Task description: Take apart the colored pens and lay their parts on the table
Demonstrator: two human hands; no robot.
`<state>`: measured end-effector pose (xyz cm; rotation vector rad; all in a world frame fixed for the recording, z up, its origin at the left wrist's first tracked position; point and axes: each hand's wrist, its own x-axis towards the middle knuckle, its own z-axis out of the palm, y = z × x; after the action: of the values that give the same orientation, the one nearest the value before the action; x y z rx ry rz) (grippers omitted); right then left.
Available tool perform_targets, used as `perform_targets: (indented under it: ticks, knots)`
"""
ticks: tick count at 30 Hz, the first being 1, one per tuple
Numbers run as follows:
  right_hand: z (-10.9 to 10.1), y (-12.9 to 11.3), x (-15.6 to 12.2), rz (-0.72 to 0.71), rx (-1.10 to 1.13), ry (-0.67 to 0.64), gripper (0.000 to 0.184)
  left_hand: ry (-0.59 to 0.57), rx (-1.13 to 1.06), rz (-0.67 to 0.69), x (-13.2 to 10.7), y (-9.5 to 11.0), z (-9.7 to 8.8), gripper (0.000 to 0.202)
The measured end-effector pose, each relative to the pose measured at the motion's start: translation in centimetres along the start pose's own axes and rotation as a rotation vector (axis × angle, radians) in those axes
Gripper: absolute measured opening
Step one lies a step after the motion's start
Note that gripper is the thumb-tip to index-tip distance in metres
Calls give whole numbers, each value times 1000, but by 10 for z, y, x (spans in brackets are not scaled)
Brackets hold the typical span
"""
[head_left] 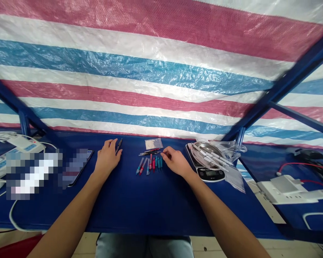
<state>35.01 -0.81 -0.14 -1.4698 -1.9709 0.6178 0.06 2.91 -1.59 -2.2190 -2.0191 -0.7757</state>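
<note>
My left hand rests on the blue table, fingers curled around a dark pen that sticks out toward the back. My right hand is pinched on the end of a thin pen refill lying across the table. Just in front of that refill lies a row of several short blue, red and teal pen parts. A small clear bag of white bits lies behind them.
A digital scale with a metal bowl of white pens and clear plastic bags stands right of my right hand. A phone and white devices with cables lie at the left. A white power unit sits far right. A striped tarp hangs behind.
</note>
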Motion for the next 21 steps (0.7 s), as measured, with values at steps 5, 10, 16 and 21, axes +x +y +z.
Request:
perform_targets:
  ticks: [5,10,16,21]
  knots:
    - [4,-2,0,-5,119,85,21,-3,-314,44,3,-5,2,53]
    - [14,-12,-1,-23,513,10,51,-127,-564,486,-11,42,-3,41]
    - [16,-22,-4,16,622,-92,42,-174,-608,640,-27,77,0,37]
    - [13,-14,-1,-17,564,-55,30,-190,-580,592,-23,65,5,26]
